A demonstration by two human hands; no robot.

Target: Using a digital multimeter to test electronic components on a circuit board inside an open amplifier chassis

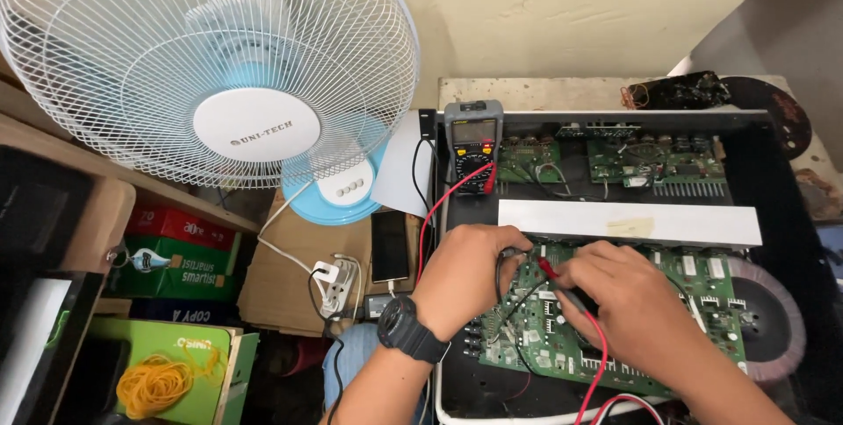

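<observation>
Cluttered table with a white fan [211,65]; left hand [465,276] grips a black probe [507,255], right hand [628,302] a red probe [549,269] on a green circuit board [694,280]

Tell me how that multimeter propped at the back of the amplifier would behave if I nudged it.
The multimeter stands nearly upright against the chassis edge, so it probably tips easily. Its red lead runs to the right hand, so it could get tugged. It looks boxy, unlikely to roll.

Glossy green circuit board [615,337], matt black metal chassis [773,170], white plastic fan grille [176,39].
</observation>
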